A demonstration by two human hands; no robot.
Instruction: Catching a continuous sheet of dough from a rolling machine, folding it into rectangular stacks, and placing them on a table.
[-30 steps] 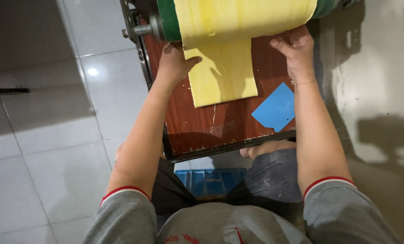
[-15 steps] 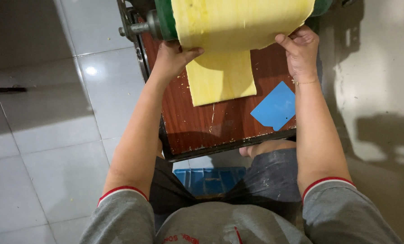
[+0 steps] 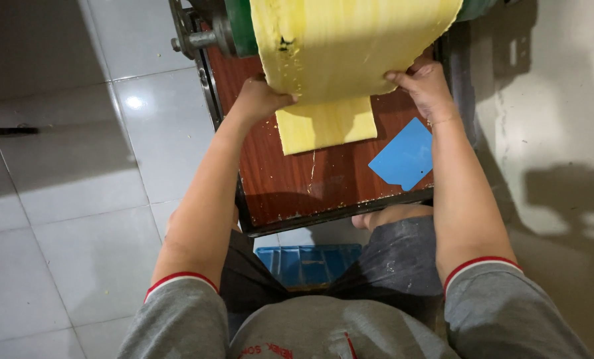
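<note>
Left hand (image 3: 260,100) and right hand (image 3: 426,86) each pinched a side edge of the wide yellow dough sheet (image 3: 350,50) hanging off the green roller (image 3: 240,26); lower end folded on the reddish-brown wooden board (image 3: 323,183), far edge; most sheet not yet laid

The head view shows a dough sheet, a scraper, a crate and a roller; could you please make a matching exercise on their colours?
Things:
1. dough sheet
2. flat scraper
3. roller end
4. board

Colours:
a. green
b. reddish brown
c. yellow
d. blue

Pairs: 1-c, 2-d, 3-a, 4-b. Both hands, left hand and right hand, grip the sheet's lower fold.
</note>
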